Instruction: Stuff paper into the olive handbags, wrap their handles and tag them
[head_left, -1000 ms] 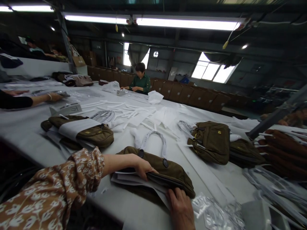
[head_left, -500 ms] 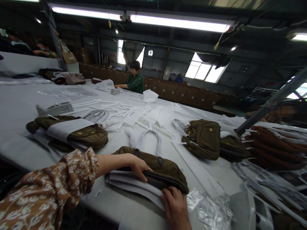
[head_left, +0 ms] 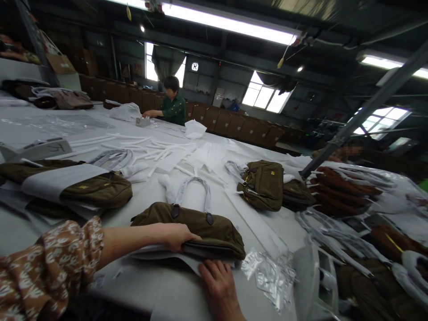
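An olive-brown handbag (head_left: 154, 213) lies on the table in front of me, its wrapped handle (head_left: 193, 182) standing up at the far side. My left hand (head_left: 177, 236) reaches across from the left, closed on the bag's near edge by the dark zip line. White sheet material (head_left: 185, 258) sticks out from under that edge. At the bag's near right corner my right hand (head_left: 219, 283) has its fingers curled over the sheet's edge. Its thumb is hidden.
Another olive bag with a white wrap (head_left: 83, 180) lies left; more olive bags (head_left: 265, 185) are right. Clear plastic packets (head_left: 272, 278) lie beside a grey holder (head_left: 306, 276). White strips (head_left: 163, 151) spread behind. A person in green (head_left: 174, 107) works at the far edge.
My view has turned right, so everything sits further left. The white sheets, fanned out in front of the bag before, now lie mostly beneath it. Both hands remain at its near edge.
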Tool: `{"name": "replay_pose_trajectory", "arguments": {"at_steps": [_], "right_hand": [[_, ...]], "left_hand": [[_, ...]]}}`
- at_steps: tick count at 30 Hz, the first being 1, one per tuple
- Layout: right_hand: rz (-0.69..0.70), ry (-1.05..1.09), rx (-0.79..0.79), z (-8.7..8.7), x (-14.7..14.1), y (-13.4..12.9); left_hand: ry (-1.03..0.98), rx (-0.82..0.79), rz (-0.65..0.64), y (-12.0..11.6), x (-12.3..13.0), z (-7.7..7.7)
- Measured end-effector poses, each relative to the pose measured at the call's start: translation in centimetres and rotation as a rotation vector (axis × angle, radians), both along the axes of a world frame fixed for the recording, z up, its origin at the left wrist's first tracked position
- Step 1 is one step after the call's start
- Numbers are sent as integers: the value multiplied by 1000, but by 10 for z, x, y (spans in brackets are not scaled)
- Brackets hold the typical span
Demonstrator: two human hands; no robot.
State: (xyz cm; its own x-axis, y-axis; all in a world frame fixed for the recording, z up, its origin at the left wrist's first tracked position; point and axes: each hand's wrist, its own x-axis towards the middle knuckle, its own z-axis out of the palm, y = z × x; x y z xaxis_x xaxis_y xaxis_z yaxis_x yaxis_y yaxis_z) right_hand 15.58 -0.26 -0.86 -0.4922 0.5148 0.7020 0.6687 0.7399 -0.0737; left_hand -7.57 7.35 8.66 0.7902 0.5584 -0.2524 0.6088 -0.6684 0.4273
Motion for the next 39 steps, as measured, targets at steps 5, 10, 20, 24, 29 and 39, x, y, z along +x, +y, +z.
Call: {"name": "replay_pose_trajectory", "arguments": {"at_steps": [5, 10, 20, 24, 29, 39], "right_hand": [[-86, -57, -89, 1, 16, 1], [-216, -134, -27, 2, 28, 6], [-240, -271, -345, 35, 16, 8], [-263, -310, -351, 36, 16, 14], [-354, -414, -182, 29, 4, 24], [-182, -224, 59, 5, 12, 10]], "left_hand": [[14, -4, 63, 1, 2, -3], [42, -38, 107, 7, 2, -4], [45, -18, 166, 1, 2, -9], [46, -10, 188, -3, 3, -9], [26, -35, 213, -6, 2, -7], [-97, -217, 253, 14, -5, 2]]}}
